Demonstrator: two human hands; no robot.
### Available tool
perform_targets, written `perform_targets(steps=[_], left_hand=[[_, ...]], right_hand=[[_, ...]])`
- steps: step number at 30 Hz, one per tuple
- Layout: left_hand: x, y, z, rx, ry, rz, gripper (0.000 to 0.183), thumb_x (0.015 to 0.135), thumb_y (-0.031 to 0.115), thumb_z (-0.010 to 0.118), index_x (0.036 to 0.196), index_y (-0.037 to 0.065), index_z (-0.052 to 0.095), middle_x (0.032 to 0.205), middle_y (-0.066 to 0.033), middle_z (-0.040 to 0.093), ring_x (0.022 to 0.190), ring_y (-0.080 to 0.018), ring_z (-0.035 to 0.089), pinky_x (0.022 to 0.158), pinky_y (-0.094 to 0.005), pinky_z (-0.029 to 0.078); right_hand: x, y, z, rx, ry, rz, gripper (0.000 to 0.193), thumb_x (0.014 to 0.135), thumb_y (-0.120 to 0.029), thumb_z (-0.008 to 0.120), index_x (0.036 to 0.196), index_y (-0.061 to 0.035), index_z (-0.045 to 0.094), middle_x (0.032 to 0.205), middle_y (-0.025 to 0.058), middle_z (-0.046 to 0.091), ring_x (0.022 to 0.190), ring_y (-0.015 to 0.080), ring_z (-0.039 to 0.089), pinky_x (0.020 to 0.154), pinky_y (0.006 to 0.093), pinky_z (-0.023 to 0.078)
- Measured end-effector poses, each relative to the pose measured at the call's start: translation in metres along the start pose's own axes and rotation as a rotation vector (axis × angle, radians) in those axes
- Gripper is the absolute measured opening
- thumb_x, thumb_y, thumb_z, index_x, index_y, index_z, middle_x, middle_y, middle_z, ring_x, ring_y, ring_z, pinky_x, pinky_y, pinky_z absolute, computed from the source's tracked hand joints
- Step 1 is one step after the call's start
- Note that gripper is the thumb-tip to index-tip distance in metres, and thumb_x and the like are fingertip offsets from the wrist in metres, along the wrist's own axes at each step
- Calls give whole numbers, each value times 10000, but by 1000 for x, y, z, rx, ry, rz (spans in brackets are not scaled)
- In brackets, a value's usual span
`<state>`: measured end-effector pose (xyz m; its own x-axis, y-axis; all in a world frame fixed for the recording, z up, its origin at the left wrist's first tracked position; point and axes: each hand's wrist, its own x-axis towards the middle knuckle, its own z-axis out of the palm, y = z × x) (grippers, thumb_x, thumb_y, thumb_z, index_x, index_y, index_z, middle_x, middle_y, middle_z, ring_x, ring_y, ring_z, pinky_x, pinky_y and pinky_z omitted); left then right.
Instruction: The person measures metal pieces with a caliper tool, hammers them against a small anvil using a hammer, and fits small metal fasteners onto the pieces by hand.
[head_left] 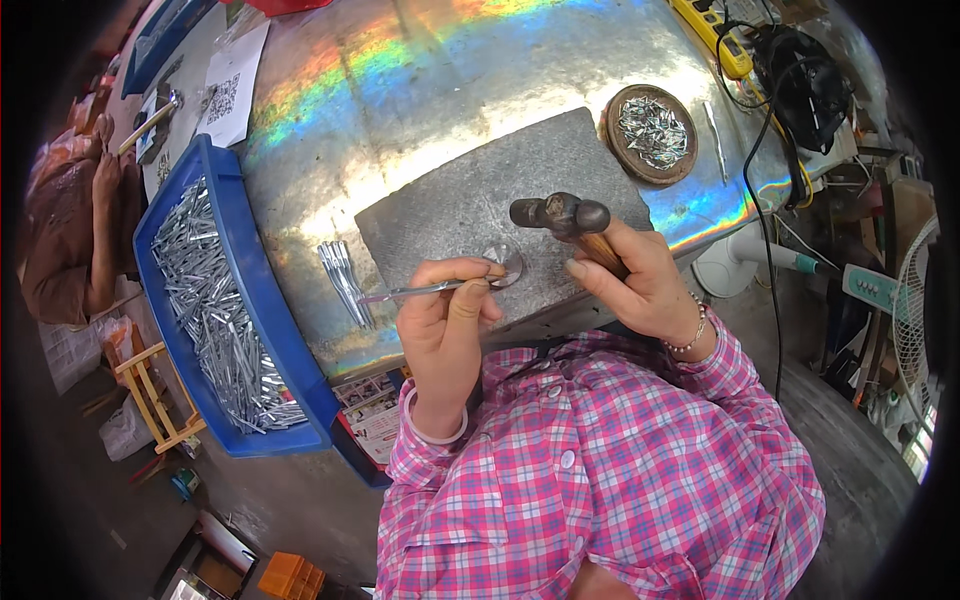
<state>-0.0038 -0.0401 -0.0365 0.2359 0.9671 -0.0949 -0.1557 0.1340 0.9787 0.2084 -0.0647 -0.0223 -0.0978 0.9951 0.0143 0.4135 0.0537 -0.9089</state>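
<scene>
In the head view, we see the left hand (pixel 443 325) with thumb and forefinger pinched on a slim metal rod (pixel 390 294). The rod lies nearly level over the grey slab (pixel 430 215), one end pointing left, the other running in among the fingertips beside a small shiny patch; we cannot tell whether that end touches the slab. The right hand (pixel 648 288) has its fingers wrapped around the handle of a hammer (pixel 562 214), whose dark head hangs above the slab, apart from the rod.

To the left, we have a few loose rods (pixel 345 285) side by side, then a blue tray (pixel 258 272) heaped with more. A brown bowl (pixel 655 178) of small metal pieces sits beyond the slab's right corner.

We judge the rod light, stiff and rather slippery, with little risk of breaking; it is best pinched along the shank, fingertips clear of the end. The hammer looks head-heavy, so we would grip its wooden handle lower down.
</scene>
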Motion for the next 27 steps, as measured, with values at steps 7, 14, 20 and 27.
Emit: perform_targets(steps=[7, 14, 20, 27], left_hand=[[-1, 1, 3, 97, -3, -2, 86, 929, 21, 542, 1005, -5, 573, 952, -81, 631, 699, -65, 566, 614, -184, 457], [-1, 2, 4, 115, 3, 10, 87, 926, 9, 538, 1004, -11, 571, 952, -77, 622, 706, -71, 572, 625, -188, 463], [0, -1, 4, 114, 0, 25, 89, 925, 5, 537, 1004, -9, 574, 977, -84, 612, 708, -74, 579, 623, -189, 469], [0, 1, 4, 164, -16, 47, 92, 931, 42, 553, 1008, -8, 561, 985, -105, 607, 710, -94, 581, 620, -205, 468]], right_hand=[[-1, 10, 5, 105, 71, 14, 267, 835, -138, 649, 1046, 6, 569, 674, 153, 571, 601, 296, 617, 540, 335, 441], [-1, 7, 4, 107, 73, 13, 249, 832, -137, 648, 1023, 2, 569, 682, 164, 581, 614, 311, 624, 538, 345, 442], [-2, 9, 5, 82, 73, -1, 237, 831, -137, 647, 1009, -3, 566, 668, 159, 568, 597, 313, 611, 522, 352, 425], [-1, 10, 7, 88, 88, -23, 241, 829, -139, 649, 1009, -4, 563, 673, 159, 562, 597, 322, 599, 519, 357, 414]])
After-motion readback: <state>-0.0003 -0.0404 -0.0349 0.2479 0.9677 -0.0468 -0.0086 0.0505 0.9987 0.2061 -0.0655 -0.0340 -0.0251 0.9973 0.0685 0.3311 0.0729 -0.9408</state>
